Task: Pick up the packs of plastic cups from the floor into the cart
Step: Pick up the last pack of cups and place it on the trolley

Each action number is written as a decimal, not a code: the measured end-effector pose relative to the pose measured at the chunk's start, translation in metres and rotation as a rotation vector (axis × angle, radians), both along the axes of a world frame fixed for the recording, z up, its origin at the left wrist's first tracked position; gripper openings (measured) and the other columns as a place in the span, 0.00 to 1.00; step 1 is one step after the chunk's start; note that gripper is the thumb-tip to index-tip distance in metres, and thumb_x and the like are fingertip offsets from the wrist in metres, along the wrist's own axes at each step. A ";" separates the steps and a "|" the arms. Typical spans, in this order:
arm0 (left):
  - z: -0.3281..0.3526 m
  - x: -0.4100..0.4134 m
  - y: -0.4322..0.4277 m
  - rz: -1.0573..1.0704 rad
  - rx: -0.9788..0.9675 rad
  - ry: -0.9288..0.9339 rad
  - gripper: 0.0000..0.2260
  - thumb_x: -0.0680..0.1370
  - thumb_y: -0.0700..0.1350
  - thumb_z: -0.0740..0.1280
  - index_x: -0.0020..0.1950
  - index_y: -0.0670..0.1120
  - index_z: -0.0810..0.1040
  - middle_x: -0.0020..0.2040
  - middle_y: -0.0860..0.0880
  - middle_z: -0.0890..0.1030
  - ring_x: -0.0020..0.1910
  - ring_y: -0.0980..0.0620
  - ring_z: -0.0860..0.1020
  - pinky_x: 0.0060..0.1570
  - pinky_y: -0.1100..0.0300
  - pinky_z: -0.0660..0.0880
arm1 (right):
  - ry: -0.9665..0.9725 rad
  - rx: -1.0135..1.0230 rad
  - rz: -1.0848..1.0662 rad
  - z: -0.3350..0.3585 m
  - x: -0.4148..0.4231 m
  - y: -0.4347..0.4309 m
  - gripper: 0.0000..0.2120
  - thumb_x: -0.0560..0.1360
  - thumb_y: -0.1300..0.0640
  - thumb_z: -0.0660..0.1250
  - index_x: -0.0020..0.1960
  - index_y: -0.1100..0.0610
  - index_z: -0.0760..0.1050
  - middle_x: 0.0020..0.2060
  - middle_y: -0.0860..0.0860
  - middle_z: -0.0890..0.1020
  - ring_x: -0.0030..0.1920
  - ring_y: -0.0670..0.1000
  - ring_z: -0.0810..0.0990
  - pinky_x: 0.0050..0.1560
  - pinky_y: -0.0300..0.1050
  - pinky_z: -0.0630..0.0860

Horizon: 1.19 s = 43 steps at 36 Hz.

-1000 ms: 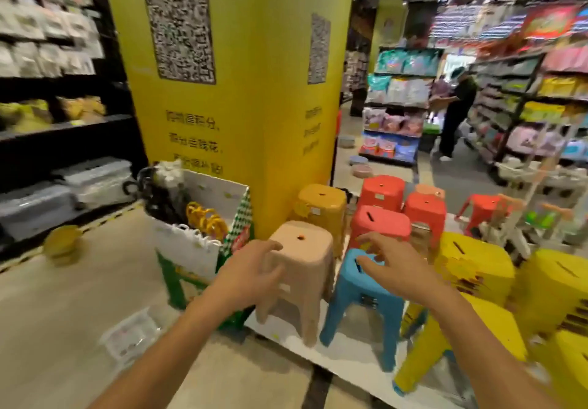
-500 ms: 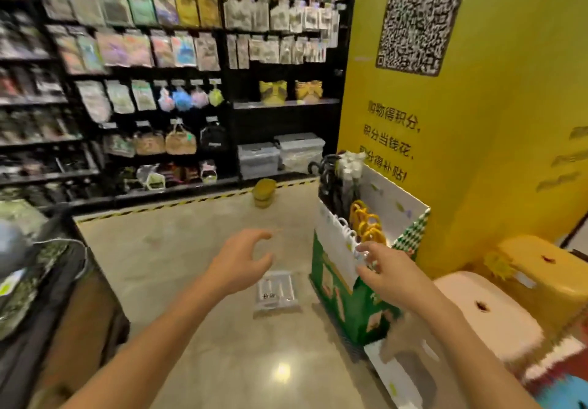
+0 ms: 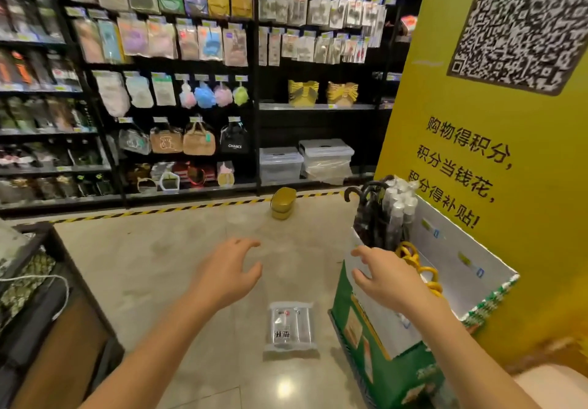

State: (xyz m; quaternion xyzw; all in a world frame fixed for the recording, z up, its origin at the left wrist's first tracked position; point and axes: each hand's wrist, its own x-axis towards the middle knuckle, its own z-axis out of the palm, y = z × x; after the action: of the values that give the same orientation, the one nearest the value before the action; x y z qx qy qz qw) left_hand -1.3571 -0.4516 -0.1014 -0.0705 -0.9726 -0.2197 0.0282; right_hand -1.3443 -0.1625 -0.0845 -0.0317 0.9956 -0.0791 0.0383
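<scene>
A single pack of plastic cups [image 3: 291,326] is seen lying flat on the floor [image 3: 152,268], just beside the green and white display box [image 3: 378,354] and well apart from what is taken to be the cart [image 3: 63,338] at the left edge of the view. The left hand [image 3: 227,273] and the right hand [image 3: 381,279] are held out above the floor, one to each side of the pack and clear of it. The grip of each is open, with fingers spread and loosely bent, and nothing is held. The pack is judged to be very light: clear cups sealed in thin glossy film. The film is likely to be slippery and to crinkle, and the cups beneath may be expected to buckle or crack if squeezed hard. It would best be taken across its width, near the middle, where the cups give the wrapper some body. The loose sealed ends are better avoided, since they could slip or tear. One hand is thought enough. A gold tin [image 3: 282,206] stands farther off on the floor, and near it a faint clear shape is made out, too blurred to be identified.
</scene>
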 end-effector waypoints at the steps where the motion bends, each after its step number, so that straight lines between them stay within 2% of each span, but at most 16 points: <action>1: -0.001 -0.017 -0.003 -0.006 0.000 -0.009 0.21 0.78 0.56 0.63 0.71 0.57 0.68 0.69 0.54 0.72 0.68 0.53 0.70 0.65 0.52 0.70 | 0.003 0.008 -0.005 0.000 -0.016 -0.004 0.23 0.84 0.46 0.60 0.78 0.48 0.66 0.68 0.50 0.79 0.64 0.52 0.80 0.60 0.52 0.81; 5: -0.008 -0.084 -0.012 -0.021 -0.019 -0.027 0.22 0.78 0.56 0.63 0.71 0.57 0.68 0.70 0.54 0.72 0.68 0.52 0.70 0.66 0.51 0.70 | 0.016 0.060 -0.024 -0.005 -0.074 -0.013 0.21 0.84 0.45 0.59 0.76 0.47 0.67 0.63 0.49 0.80 0.60 0.51 0.81 0.52 0.48 0.81; 8: -0.016 -0.131 -0.014 -0.032 -0.018 -0.035 0.22 0.77 0.57 0.63 0.71 0.57 0.68 0.70 0.55 0.72 0.67 0.53 0.71 0.65 0.51 0.72 | -0.008 0.068 -0.039 -0.011 -0.116 -0.013 0.22 0.84 0.45 0.58 0.76 0.47 0.66 0.62 0.49 0.80 0.60 0.52 0.81 0.50 0.49 0.81; 12: -0.034 -0.190 -0.010 -0.054 -0.012 -0.062 0.22 0.77 0.56 0.63 0.71 0.56 0.69 0.70 0.54 0.72 0.68 0.53 0.70 0.65 0.51 0.71 | -0.043 0.042 -0.061 -0.029 -0.172 -0.009 0.22 0.84 0.46 0.59 0.77 0.48 0.66 0.63 0.50 0.80 0.60 0.53 0.81 0.53 0.51 0.82; 16: -0.065 -0.250 0.000 -0.064 -0.008 -0.099 0.22 0.77 0.56 0.63 0.71 0.55 0.70 0.69 0.53 0.73 0.69 0.52 0.70 0.65 0.53 0.70 | -0.095 0.025 -0.064 -0.058 -0.233 0.002 0.22 0.84 0.47 0.59 0.77 0.48 0.66 0.67 0.50 0.78 0.64 0.54 0.79 0.53 0.49 0.77; 20: -0.108 -0.307 0.013 -0.034 0.029 -0.136 0.22 0.77 0.53 0.64 0.71 0.51 0.71 0.68 0.50 0.74 0.68 0.50 0.71 0.65 0.55 0.69 | -0.133 -0.012 -0.050 -0.106 -0.304 0.016 0.22 0.83 0.47 0.60 0.77 0.48 0.67 0.68 0.51 0.79 0.65 0.55 0.80 0.58 0.53 0.80; 25: -0.181 -0.372 0.034 0.085 0.139 -0.224 0.26 0.74 0.54 0.61 0.72 0.49 0.71 0.69 0.49 0.73 0.68 0.49 0.71 0.65 0.58 0.66 | -0.253 -0.092 -0.017 -0.201 -0.399 0.030 0.24 0.82 0.46 0.62 0.77 0.48 0.66 0.67 0.54 0.80 0.65 0.56 0.81 0.59 0.58 0.81; 29: -0.254 -0.421 0.047 0.130 0.213 -0.305 0.23 0.79 0.48 0.65 0.74 0.49 0.68 0.71 0.49 0.71 0.70 0.51 0.68 0.62 0.65 0.60 | -0.355 -0.173 -0.024 -0.289 -0.459 0.030 0.24 0.83 0.47 0.62 0.77 0.50 0.66 0.66 0.56 0.80 0.64 0.58 0.81 0.59 0.58 0.81; 34: -0.355 -0.470 0.052 0.178 0.262 -0.449 0.23 0.79 0.48 0.64 0.74 0.49 0.68 0.70 0.48 0.71 0.68 0.51 0.70 0.64 0.62 0.63 | -0.474 -0.241 -0.096 -0.403 -0.504 0.032 0.23 0.83 0.51 0.62 0.77 0.54 0.67 0.66 0.60 0.79 0.64 0.62 0.80 0.61 0.58 0.79; 39: -0.489 -0.507 0.049 0.201 0.251 -0.541 0.23 0.79 0.47 0.64 0.74 0.51 0.66 0.71 0.49 0.69 0.68 0.51 0.69 0.67 0.59 0.64 | -0.576 -0.239 -0.126 -0.539 -0.533 0.040 0.24 0.84 0.54 0.62 0.79 0.56 0.65 0.68 0.62 0.77 0.65 0.64 0.79 0.62 0.57 0.77; 43: -0.621 -0.525 0.045 0.158 0.201 -0.595 0.24 0.78 0.46 0.65 0.74 0.47 0.67 0.70 0.46 0.71 0.68 0.49 0.70 0.68 0.57 0.66 | -0.665 -0.203 -0.133 -0.663 -0.539 0.047 0.26 0.84 0.52 0.61 0.80 0.52 0.62 0.67 0.62 0.77 0.65 0.63 0.79 0.62 0.59 0.78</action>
State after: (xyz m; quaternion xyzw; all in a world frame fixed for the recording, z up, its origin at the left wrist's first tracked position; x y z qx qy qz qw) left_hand -1.8818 -0.4065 -0.7221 0.0754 -0.9140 -0.3230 -0.2335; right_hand -1.8829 -0.1152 -0.7474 0.0572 0.9155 -0.1861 0.3520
